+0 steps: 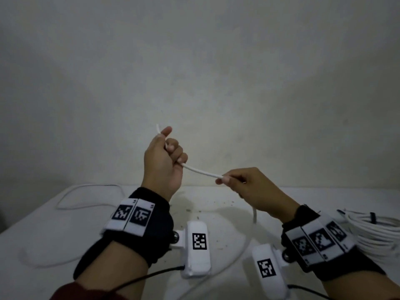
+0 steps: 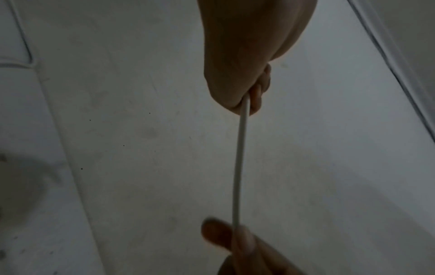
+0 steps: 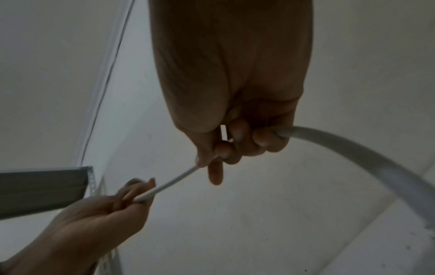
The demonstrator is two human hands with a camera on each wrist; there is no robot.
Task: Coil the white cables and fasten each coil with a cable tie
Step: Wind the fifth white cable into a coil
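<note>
- While both hands hover above the white table (image 1: 65, 234) at frame centre, the left hand (image 1: 163, 161) is fisted around a white cable (image 1: 201, 170), its short free end poking up beside the thumb.
- Right of it, the right hand (image 1: 249, 185) pinches that cable between thumb and fingers; the rest drops below the palm.
- At the right edge lies a finished coil (image 1: 376, 232) bound with a dark tie (image 1: 372, 217).
- More loose cable (image 1: 86, 187) loops across the table's left.

left hand (image 1: 162, 161): raised above table, fist curled round white cable (image 1: 202, 171), thumb up
right hand (image 1: 252, 184): lower, thumb and forefinger pinching same cable
wrists: black bands, both forearms lifted
</note>
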